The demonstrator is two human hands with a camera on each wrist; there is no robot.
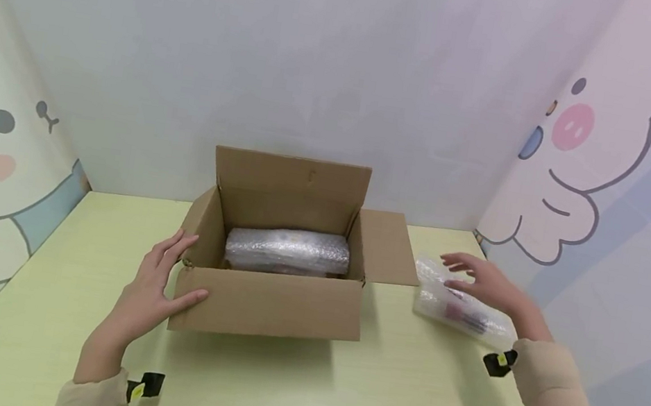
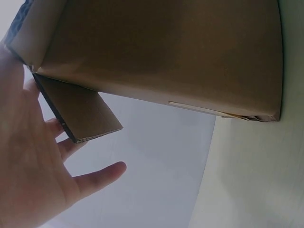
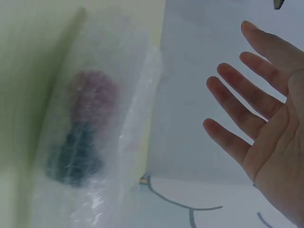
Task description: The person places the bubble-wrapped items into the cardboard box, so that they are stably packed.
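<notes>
An open cardboard box (image 1: 266,306) stands on the table with its flaps folded out. Inside it lies a bubble-wrapped bundle (image 1: 288,251), its contents blurred by the wrap. My left hand (image 1: 140,305) rests at the box's front left corner, thumb by the front flap and fingers spread at the left side. In the left wrist view, a flap (image 2: 78,111) hides part of those fingers. To the right lies another bubble-wrapped package (image 1: 463,315), with pink and dark shapes showing through. Above it hovers my right hand (image 1: 487,283), fingers apart and holding nothing; the right wrist view shows a gap between hand and package.
The pale yellow-green table (image 1: 397,396) runs back to a light wall (image 1: 319,76). Cartoon figures cover the side walls. The box's right flap (image 1: 388,247) sticks out towards the package, and the back flap (image 1: 291,177) stands up.
</notes>
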